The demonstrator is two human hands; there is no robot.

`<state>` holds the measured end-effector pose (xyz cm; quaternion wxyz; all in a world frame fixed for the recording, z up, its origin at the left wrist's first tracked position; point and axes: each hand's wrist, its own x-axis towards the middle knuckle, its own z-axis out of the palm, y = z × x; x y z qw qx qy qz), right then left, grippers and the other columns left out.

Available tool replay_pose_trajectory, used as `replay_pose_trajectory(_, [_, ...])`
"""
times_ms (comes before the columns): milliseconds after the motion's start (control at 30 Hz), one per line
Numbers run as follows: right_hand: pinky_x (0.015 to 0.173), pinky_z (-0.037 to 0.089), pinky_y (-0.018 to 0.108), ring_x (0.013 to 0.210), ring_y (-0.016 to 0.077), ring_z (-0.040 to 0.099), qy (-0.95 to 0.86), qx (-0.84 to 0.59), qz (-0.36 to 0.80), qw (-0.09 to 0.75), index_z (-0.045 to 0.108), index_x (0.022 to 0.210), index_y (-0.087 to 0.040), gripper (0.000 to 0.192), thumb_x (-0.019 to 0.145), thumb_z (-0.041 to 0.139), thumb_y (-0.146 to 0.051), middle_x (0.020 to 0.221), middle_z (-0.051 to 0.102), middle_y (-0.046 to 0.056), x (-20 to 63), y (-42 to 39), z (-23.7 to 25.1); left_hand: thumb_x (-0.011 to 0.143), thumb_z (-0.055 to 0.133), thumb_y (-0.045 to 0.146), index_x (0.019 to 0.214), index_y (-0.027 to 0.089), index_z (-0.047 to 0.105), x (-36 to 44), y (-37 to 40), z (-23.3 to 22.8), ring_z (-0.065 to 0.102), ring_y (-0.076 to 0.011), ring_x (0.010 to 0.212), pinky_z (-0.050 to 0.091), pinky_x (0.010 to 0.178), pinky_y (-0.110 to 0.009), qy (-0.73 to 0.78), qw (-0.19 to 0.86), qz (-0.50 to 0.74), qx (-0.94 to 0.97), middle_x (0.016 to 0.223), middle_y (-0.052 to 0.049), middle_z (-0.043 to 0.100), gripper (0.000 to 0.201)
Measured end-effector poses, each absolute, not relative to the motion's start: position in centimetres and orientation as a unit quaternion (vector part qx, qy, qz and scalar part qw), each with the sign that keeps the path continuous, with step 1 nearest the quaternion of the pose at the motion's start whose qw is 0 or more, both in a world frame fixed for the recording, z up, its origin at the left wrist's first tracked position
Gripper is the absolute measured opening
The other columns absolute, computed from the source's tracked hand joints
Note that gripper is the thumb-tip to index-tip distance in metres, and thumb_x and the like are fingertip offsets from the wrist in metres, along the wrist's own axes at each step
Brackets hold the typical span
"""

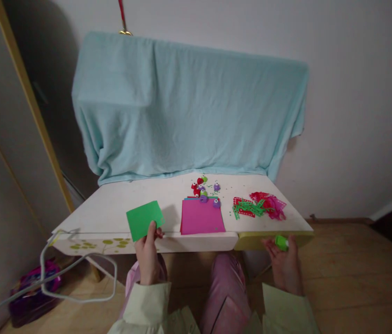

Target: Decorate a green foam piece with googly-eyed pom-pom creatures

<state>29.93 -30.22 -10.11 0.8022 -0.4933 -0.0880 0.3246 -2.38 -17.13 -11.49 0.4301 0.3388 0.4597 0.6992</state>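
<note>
Fingers of the left hand [147,255] pinch a thin, smooth green paper sheet [142,218] near one corner, likely keeping most of it flat and exposed, over the white table [100,206] front. Right hand [284,266], palm up, holds a small bright-green plastic punch [281,242] between thumb and fingers. Square magenta-topped paper stack [202,218] sits central, probably for easy reach; perforated red-and-green strips [251,208] heap rightward, apparently kept separate.

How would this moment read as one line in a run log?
left hand: holds green sheet | right hand: holds small green punch | table: pink-topped paper stack, small punches, perforated scraps
</note>
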Motion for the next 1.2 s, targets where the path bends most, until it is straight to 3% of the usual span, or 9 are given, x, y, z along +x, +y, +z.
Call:
replay_pose_trajectory(333, [0.055, 0.049, 0.029, 0.053, 0.0134, 0.046, -0.145, -0.315, 0.573, 0.743, 0.051, 0.064, -0.023, 0.030, 0.084, 0.055, -0.045, 0.059, 0.044, -0.002, 26.9, -29.3, -9.5, 0.076, 0.066, 0.039, 0.068, 0.014, 0.054, -2.7, -17.1, -11.5, 0.049, -0.0121, 0.059, 0.043, 0.064, -0.026, 0.432, 0.447, 0.709, 0.333, 0.061, 0.002, 0.052, 0.028])
replay_pose_trajectory(567, [0.064, 0.054, 0.021, 0.072, 0.0104, 0.059, -0.042, -0.192, 0.661, 0.724, 0.060, 0.086, -0.019, 0.004, 0.086, 0.059, -0.022, 0.086, 0.060, 0.002, 23.6, -28.2, -8.1, 0.076, 0.065, 0.041, 0.065, 0.015, 0.053, -2.4, -16.8, -11.8, 0.050, -0.0126, 0.060, 0.043, 0.065, -0.026, 0.457, 0.437, 0.703, 0.327, 0.061, 0.002, 0.053, 0.031])
replay_pose_trajectory(700, [0.071, 0.055, 0.015, 0.082, 0.0074, 0.064, 0.026, -0.131, 0.703, 0.698, 0.058, 0.106, -0.014, 0.020, 0.086, 0.058, -0.015, 0.100, 0.064, 0.006, 22.9, -28.0, -7.4, 0.076, 0.065, 0.042, 0.065, 0.015, 0.053, -2.3, -16.7, -11.6, 0.050, -0.0127, 0.059, 0.042, 0.062, -0.026, 0.463, 0.437, 0.700, 0.325, 0.060, 0.002, 0.053, 0.032])
replay_pose_trajectory(833, [0.070, 0.056, 0.016, 0.084, 0.0084, 0.066, 0.059, -0.107, 0.707, 0.697, 0.056, 0.112, -0.013, 0.029, 0.083, 0.061, -0.014, 0.100, 0.066, 0.006, 22.3, -27.8, -7.2, 0.075, 0.065, 0.044, 0.064, 0.015, 0.054, -2.2, -16.7, -11.6, 0.050, -0.0128, 0.057, 0.042, 0.061, -0.026, 0.472, 0.430, 0.693, 0.334, 0.058, 0.002, 0.054, 0.033])
replay_pose_trajectory(967, [0.056, 0.054, 0.013, 0.067, 0.0061, 0.065, 0.058, -0.100, 0.697, 0.708, 0.056, 0.107, -0.014, 0.027, 0.082, 0.063, -0.016, 0.091, 0.068, 0.003, 22.6, -27.6, -7.5, 0.075, 0.065, 0.044, 0.063, 0.015, 0.054, -2.4, -16.6, -11.7, 0.050, -0.0128, 0.056, 0.042, 0.061, -0.026, 0.468, 0.432, 0.694, 0.335, 0.057, 0.002, 0.052, 0.033])
replay_pose_trajectory(1100, [0.035, 0.040, 0.010, 0.040, 0.0012, 0.048, 0.012, -0.127, 0.652, 0.748, 0.058, 0.097, -0.017, 0.014, 0.084, 0.061, -0.019, 0.078, 0.064, -0.003, 24.3, -28.3, -7.5, 0.075, 0.066, 0.042, 0.064, 0.015, 0.054, -2.7, -16.6, -11.5, 0.049, -0.0123, 0.056, 0.043, 0.061, -0.026, 0.448, 0.445, 0.703, 0.327, 0.057, 0.003, 0.052, 0.031])
replay_pose_trajectory(1200, [0.029, 0.034, 0.014, 0.032, 0.0008, 0.037, -0.010, -0.183, 0.584, 0.791, 0.058, 0.091, -0.018, 0.007, 0.084, 0.059, -0.019, 0.070, 0.060, -0.005, 26.5, -30.0, -6.7, 0.075, 0.066, 0.040, 0.065, 0.015, 0.053, -3.1, -16.5, -11.5, 0.049, -0.0117, 0.056, 0.043, 0.061, -0.026, 0.436, 0.445, 0.712, 0.324, 0.058, 0.003, 0.051, 0.030])
